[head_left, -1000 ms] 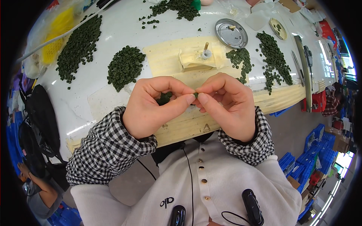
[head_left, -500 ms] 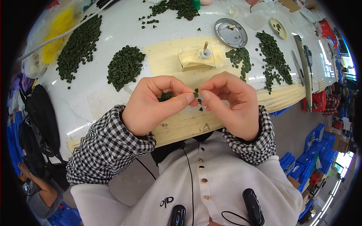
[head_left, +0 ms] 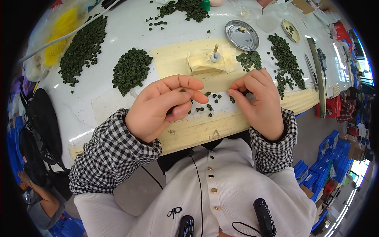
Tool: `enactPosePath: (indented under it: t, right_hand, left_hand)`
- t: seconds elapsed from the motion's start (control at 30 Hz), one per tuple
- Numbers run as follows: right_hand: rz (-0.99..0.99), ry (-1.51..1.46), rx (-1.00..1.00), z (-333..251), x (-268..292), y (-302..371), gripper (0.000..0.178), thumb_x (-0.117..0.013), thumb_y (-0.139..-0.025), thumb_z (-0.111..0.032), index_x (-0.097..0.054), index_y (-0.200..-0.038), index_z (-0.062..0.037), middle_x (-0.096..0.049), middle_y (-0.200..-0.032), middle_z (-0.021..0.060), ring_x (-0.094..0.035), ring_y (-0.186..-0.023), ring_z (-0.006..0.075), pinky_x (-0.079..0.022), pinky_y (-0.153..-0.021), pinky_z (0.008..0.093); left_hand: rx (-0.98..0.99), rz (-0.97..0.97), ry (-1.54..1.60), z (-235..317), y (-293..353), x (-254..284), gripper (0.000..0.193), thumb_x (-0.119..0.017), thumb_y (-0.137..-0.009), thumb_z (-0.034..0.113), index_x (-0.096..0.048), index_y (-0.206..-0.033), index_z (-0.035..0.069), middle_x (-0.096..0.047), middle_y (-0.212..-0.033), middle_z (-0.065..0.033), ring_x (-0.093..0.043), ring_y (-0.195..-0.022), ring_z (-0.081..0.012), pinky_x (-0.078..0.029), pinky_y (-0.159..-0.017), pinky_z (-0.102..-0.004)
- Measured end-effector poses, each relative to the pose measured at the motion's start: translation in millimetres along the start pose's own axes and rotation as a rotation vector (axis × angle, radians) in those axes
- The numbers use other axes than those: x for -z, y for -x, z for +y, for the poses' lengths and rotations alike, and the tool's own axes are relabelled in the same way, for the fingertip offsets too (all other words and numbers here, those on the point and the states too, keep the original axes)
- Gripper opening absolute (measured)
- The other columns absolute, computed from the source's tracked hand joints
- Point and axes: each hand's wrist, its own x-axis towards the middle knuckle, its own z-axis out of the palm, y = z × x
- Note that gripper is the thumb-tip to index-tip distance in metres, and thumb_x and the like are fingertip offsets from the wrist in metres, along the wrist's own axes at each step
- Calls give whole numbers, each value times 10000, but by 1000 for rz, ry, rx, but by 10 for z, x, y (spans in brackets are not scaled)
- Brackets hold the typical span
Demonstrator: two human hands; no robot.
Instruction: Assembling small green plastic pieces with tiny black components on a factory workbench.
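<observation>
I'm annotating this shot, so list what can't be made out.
All in the head view:
Green piece: outline partly covered by the left hand.
Right hand: curled fingers hide its palm and anything held.
Green object: cut off by the top edge.
Lone dark piece: too small for detail.

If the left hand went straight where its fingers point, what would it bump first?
Probably the right hand. Depth is hard to judge, though: if the left hand is low enough, it might brush small green pieces first.
</observation>
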Motion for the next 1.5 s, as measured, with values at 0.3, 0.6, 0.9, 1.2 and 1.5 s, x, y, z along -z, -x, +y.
enactPosePath:
  t: [0.3,0.6,0.9,1.2,1.5]
  right_hand:
    - [-43,142,65,-70,-33,-54,120,-619,-734,2,-514,-793,4,-482,-749,96,-450,-710,264,-379,-626,349]
    - [109,-229,-36,-154,4,-2,97,-581,-788,22,-496,-830,8,-467,-775,105,-450,-720,266,-391,-637,325]
    - [8,-475,22,-335,-57,-26,89,-590,-797,16,-512,-841,14,-492,-797,98,-480,-710,226,-422,-625,288]
    - [-7,-510,21,-376,-119,-49,84,-589,-796,20,-519,-842,14,-499,-797,101,-484,-720,232,-433,-634,292]
    - [4,-543,15,-402,-122,-61,59,-578,-820,7,-521,-831,15,-512,-799,95,-493,-723,224,-441,-631,281]
  left_hand:
    - [31,-246,-1,-5,-15,140,306,-357,-992,206,-535,-1083,-26,-606,-780,-32,-323,-488,-18,-281,-448,-155]
    - [-6,-94,13,-7,1,-16,251,-438,-951,156,-557,-1074,-27,-590,-763,-20,-323,-508,-27,-280,-469,-148]
    - [17,-194,0,-11,16,54,218,-490,-931,146,-563,-1069,-6,-652,-917,-96,-337,-516,-16,-286,-470,-142]
    - [53,-156,59,-17,4,37,257,-438,-958,181,-557,-1050,-26,-561,-818,-19,-364,-567,-34,-310,-511,-164]
    - [15,-159,40,-12,14,13,159,-496,-926,97,-561,-1026,-8,-595,-865,-27,-366,-571,-26,-321,-514,-159]
